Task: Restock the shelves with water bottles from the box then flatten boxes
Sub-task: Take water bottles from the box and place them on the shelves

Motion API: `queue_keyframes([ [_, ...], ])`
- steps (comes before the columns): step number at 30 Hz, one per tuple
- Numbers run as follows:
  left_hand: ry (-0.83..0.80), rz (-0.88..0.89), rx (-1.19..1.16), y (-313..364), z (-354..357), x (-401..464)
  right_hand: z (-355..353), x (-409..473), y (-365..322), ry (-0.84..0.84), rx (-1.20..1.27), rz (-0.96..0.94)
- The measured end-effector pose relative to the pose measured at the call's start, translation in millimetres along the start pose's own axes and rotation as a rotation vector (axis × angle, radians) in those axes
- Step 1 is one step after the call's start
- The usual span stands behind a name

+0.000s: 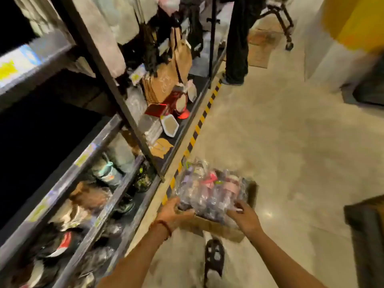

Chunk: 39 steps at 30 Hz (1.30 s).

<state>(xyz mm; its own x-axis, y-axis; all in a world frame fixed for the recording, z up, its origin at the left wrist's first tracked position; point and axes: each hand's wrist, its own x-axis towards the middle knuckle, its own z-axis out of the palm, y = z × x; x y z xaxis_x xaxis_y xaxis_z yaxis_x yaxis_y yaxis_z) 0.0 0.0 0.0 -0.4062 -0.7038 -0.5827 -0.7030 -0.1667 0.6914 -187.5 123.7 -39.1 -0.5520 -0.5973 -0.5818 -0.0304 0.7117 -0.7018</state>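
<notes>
The landmark was the open brown cardboard box [216, 225], which stood on the pale polished floor [280, 142] just beside the yellow-and-black hazard stripe [197, 127]. A bundle of water bottles wrapped in clear plastic film [209, 192], with pink and purple caps or labels blurred by motion, was seated in the top of the box and stood proud of its rim.

The left hand [173, 212] was curled against the near left corner of the bundle, at the box rim. The right hand [244, 213] was laid on the near right corner with its fingers bent over the film. Whether either hand had a firm grip could not be told through the blur.

The step in hand was judged to be the lifting of the bundle out of the box. For this to be done well, both hands were best worked under the bundle, not into the film alone, since thin film may tear under load. An even, vertical lift was advised so that the box was not dragged.

To the left of the box, the dark metal shelf rack [116, 196] was already partly stocked with wrapped goods. A sandalled foot [214, 254] was planted just in front of the box.
</notes>
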Motion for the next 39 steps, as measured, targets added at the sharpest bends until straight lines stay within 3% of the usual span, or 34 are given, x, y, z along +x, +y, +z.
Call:
queue_keyframes([
  [2, -0.044, 0.071, 0.136, 12.0, 15.0, 52.3, -1.1, 42.1, -0.5, -0.001, 0.007, -0.011],
  [8, -0.163, 0.045, 0.442, 12.4, 60.8, 187.3, 8.5, 160.2, 32.0, -0.003, -0.113, 0.057],
  [14, -0.127, -0.036, 0.584, -37.6, 97.8, 281.4, 27.2, 241.9, 85.4, 0.042, -0.167, 0.095],
  [19, -0.066, -0.079, 0.736, -81.0, 121.2, 336.9, 53.8, 284.9, 129.0, 0.068, -0.217, 0.290],
  [22, 0.071, -0.121, 0.703, -89.8, 132.3, 356.6, 67.5, 302.9, 143.6, 0.060, -0.297, 0.364],
  [25, 0.136, -0.182, 0.658, -98.5, 141.0, 371.6, 78.8, 315.8, 147.0, 0.069, -0.193, 0.439],
  [31, 0.257, -0.222, 0.447, -113.3, 145.2, 381.0, 99.6, 322.1, 141.8, 0.348, 0.045, 0.408],
  [34, 0.249, -0.212, 0.366, -114.3, 139.8, 381.6, 105.2, 321.1, 134.7, 0.389, 0.101, 0.423],
  [39, 0.092, -0.304, 0.248, -107.5, 120.6, 378.1, 90.0, 313.2, 120.9, 0.361, 0.067, 0.458],
])
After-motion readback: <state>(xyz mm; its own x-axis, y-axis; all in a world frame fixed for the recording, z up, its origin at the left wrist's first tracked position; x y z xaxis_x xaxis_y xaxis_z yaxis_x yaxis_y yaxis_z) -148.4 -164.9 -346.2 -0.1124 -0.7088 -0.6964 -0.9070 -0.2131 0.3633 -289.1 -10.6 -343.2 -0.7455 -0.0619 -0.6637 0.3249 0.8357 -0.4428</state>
